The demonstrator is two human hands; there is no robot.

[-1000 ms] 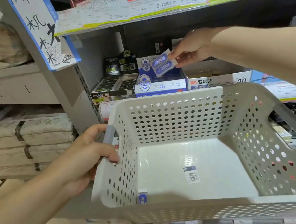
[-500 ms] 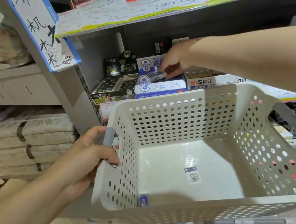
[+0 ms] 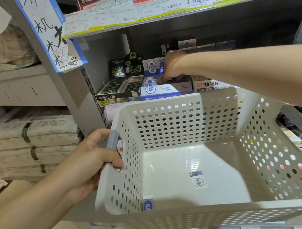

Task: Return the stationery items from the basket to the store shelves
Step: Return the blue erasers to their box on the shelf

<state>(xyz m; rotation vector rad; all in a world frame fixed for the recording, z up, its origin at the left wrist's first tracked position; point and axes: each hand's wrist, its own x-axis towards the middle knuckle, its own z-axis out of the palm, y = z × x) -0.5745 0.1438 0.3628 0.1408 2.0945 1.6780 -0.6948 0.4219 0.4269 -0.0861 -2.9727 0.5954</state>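
Note:
I hold a white perforated basket [image 3: 164, 102] in front of the shelves, with my left hand [image 3: 93, 162] shut on its grey left handle [image 3: 112, 139]. One blue-and-white eraser [image 3: 147, 204] lies in the basket's near left corner; a barcode sticker [image 3: 198, 180] is on its floor. My right hand [image 3: 171, 67] reaches over the basket, and its fingertips dip into the blue-and-white eraser display box [image 3: 166, 89] on the shelf. The fingers are bunched together, and whatever they hold is hidden inside the box.
A black eraser box [image 3: 118, 91] stands to the left of the blue one and an M&G box [image 3: 209, 84] to its right. The shelf above [image 3: 170, 8] carries a strip of price tags. A grey upright post [image 3: 78, 97] and folded bedding [image 3: 28, 138] are at left.
My right hand carried a blue-and-white eraser down and left from above the boxes into the blue display box; the eraser is now out of sight. Basket and left hand stayed put.

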